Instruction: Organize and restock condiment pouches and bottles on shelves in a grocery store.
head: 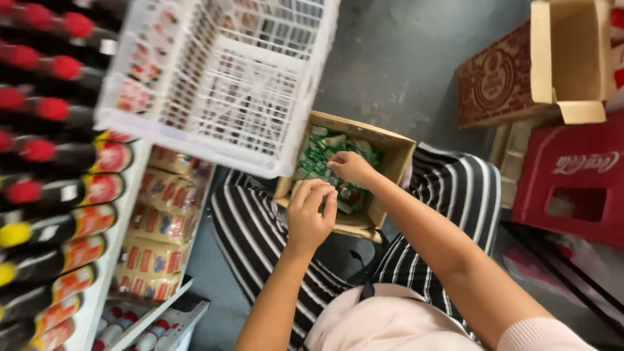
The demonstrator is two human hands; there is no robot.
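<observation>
Cardboard box (390,159) on the lap, holding green packets (318,156): right hand (351,168) deepest inside, grip curled onto packets; left hand (311,211) at its near rim, fingers bunched, contents unseen.

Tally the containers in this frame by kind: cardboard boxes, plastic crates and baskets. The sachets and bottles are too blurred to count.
Cardboard boxes: 3 (the open box of green sachets on the lap under both hands, the printed brown box, the open empty box)
Red plastic crates: 1
White plastic baskets: 1
Total: 5
</observation>
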